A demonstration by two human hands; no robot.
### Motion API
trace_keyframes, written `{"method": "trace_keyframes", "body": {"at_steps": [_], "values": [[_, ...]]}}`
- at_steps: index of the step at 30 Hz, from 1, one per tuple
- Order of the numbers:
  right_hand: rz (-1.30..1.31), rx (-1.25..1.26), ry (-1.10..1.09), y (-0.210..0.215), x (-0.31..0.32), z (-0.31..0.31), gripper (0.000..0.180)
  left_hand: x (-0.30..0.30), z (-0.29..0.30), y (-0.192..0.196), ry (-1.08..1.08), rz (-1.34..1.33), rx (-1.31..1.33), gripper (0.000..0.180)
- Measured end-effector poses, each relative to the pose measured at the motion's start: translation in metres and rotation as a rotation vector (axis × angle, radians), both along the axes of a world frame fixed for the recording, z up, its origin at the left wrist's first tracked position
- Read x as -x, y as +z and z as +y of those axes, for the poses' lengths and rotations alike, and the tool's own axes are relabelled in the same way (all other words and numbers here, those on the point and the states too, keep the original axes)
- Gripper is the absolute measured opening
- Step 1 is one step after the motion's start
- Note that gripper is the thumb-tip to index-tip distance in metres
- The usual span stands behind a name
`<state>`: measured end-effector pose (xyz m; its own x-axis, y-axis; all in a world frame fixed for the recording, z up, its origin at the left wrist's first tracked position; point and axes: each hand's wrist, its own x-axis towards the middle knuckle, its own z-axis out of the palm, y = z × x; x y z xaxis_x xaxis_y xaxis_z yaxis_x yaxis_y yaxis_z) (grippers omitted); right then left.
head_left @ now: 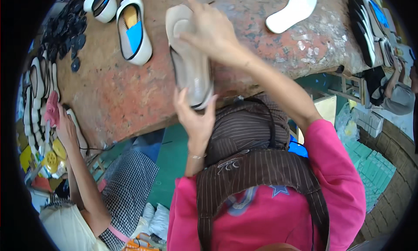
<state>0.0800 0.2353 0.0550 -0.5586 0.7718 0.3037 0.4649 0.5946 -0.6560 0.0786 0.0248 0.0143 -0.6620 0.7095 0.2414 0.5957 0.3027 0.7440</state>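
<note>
Below me, my left hand (194, 116) cups the near end of a beige, glossy flat shoe (190, 59) from underneath with fingers curled around it, while my right hand (213, 31) presses down on its far end, fingers closed over the insole, holding it just above the near edge of the worn reddish-brown workbench (130, 98). Farther out on the bench lie a white shoe with a blue and yellow insole (133, 29) and a loose white sole (292, 10). Stacks of pale green rectangular boxes (370, 168) sit at lower right, while a co-worker's hand (65, 127) rests at the bench's left.
</note>
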Motion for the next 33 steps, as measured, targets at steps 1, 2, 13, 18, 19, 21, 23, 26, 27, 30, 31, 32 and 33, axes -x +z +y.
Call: {"method": "trace_keyframes", "body": {"at_steps": [1,2,13,18,19,21,23,26,27,30,31,32,33], "values": [[0.02,0.02,0.029,0.01,0.004,-0.009,0.038,-0.004,0.005,0.004,0.007,-0.036,-0.029,0.082],[0.014,0.07,0.225,0.026,-0.004,-0.017,0.035,-0.008,0.006,-0.001,0.059,-0.117,-0.05,0.092],[-0.509,-0.178,0.298,-0.025,0.013,-0.035,0.034,-0.009,0.019,-0.035,0.088,0.022,-0.07,0.123],[-0.192,-0.567,0.164,-0.026,-0.015,-0.063,0.024,-0.013,0.016,-0.036,0.099,0.0,-0.069,0.123],[-0.194,-0.567,0.17,-0.023,-0.01,-0.055,0.024,-0.016,0.016,-0.034,0.09,0.036,-0.044,0.122],[-0.564,-0.299,0.335,-0.011,0.016,-0.028,0.046,-0.013,0.023,-0.038,0.107,-0.015,-0.021,0.121],[-0.769,-0.071,0.453,-0.008,0.016,-0.029,0.061,-0.012,0.023,-0.038,0.118,0.054,-0.017,0.119],[-0.335,-0.287,0.32,-0.03,-0.026,-0.079,0.062,-0.009,0.014,-0.043,0.116,0.086,-0.015,0.115],[-0.472,-0.239,0.352,-0.022,-0.034,-0.091,0.063,-0.012,0.013,-0.042,0.1,0.134,0.024,0.115],[-0.479,-0.232,0.306,-0.018,-0.001,-0.051,0.05,-0.014,0.017,-0.038,0.095,0.066,-0.017,0.116],[-0.647,-0.133,0.323,-0.015,0.012,-0.035,0.045,-0.011,0.025,-0.038,0.103,0.026,-0.041,0.117],[-0.617,-0.294,0.25,-0.021,0.008,-0.042,0.041,-0.014,0.024,-0.039,0.093,0.024,-0.054,0.119],[-0.432,-0.439,0.13,-0.031,0.008,-0.053,0.043,-0.012,0.02,-0.039,0.067,-0.028,-0.044,0.12]]}}
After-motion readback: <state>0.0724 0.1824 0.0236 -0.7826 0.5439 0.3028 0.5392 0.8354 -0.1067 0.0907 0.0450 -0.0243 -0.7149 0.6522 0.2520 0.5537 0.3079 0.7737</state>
